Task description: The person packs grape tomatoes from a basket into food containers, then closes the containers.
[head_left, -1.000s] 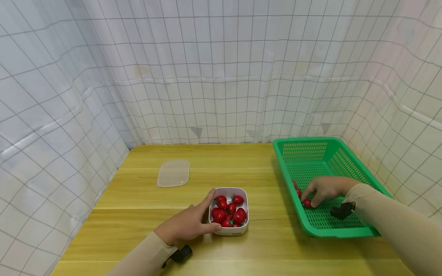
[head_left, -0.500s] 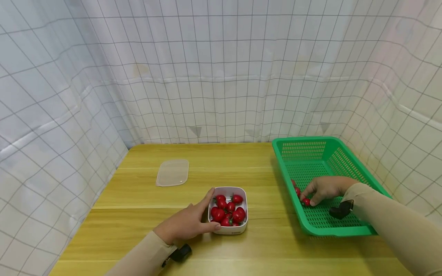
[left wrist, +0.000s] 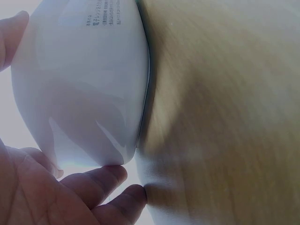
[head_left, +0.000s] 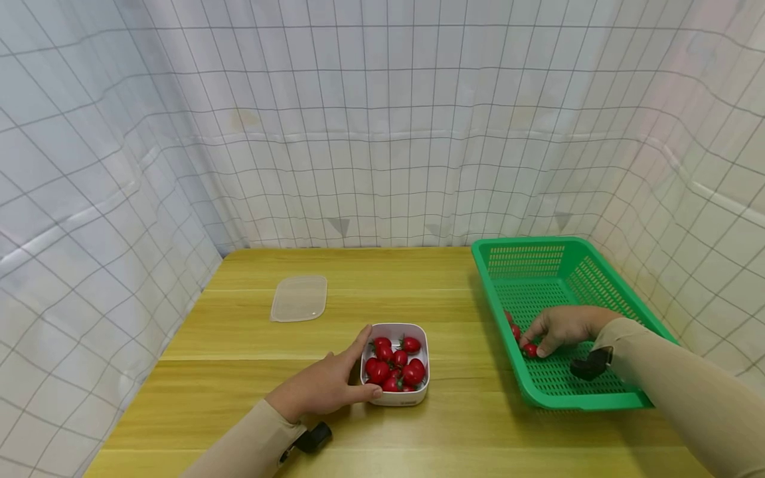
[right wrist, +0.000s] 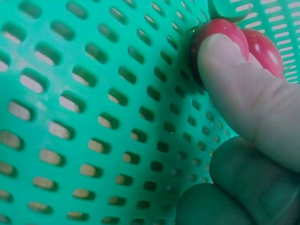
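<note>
In the head view a small white plastic container (head_left: 397, 399) holding several red cherry tomatoes (head_left: 412, 373) stands on the table. My left hand (head_left: 325, 388) holds it at its left side, thumb by the front corner and index finger at the back corner. The left wrist view shows printed text on the container wall (left wrist: 89, 65) and fingertips touching it. Over on the right, my right hand (head_left: 562, 326) reaches into a green basket (head_left: 592, 402) and pinches a cherry tomato (right wrist: 222, 27) with a green stem. Other tomatoes (head_left: 514, 331) lie beside it along the basket's left wall.
A translucent lid (head_left: 299, 299) lies flat on the wooden table (head_left: 239, 378), behind and left of the container. White grid-patterned curtains (head_left: 382, 133) enclose the table at the back and sides. The basket's raised slotted walls surround my right hand.
Both hands keep almost the same place, the left at the container and the right at the tomato in the basket. The whole view has shifted very slightly.
</note>
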Motion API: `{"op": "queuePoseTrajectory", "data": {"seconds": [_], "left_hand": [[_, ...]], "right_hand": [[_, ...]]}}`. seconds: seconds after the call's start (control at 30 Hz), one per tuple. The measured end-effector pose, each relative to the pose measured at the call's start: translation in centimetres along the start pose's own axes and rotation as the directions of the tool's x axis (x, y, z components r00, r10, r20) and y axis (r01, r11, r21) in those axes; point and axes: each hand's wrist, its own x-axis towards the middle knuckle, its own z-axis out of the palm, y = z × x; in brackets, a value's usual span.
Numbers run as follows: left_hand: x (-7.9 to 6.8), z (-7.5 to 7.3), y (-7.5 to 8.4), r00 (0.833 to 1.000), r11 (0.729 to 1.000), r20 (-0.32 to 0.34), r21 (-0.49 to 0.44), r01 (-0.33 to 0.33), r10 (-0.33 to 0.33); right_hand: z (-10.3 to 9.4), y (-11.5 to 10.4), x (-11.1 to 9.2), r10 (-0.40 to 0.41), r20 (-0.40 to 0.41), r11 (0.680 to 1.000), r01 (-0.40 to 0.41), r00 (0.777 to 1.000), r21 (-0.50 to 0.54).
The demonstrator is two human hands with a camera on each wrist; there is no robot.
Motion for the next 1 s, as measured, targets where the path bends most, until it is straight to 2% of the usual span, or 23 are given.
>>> {"op": "queuePoseTrajectory", "data": {"seconds": [0.6, 1.0], "left_hand": [[-0.1, -0.1, 0.0, 1.000, 1.000, 0.002, -0.010, -0.002, 0.002], [0.0, -0.1, 0.0, 1.000, 1.000, 0.007, -0.003, -0.003, 0.003]], "right_hand": [[-0.4, -0.3, -0.4, 0.009, -0.003, 0.999, -0.009, 1.000, -0.052], [-1.6, -1.2, -1.9, 0.058, -0.050, 0.997, -0.056, 0.997, 0.045]]}}
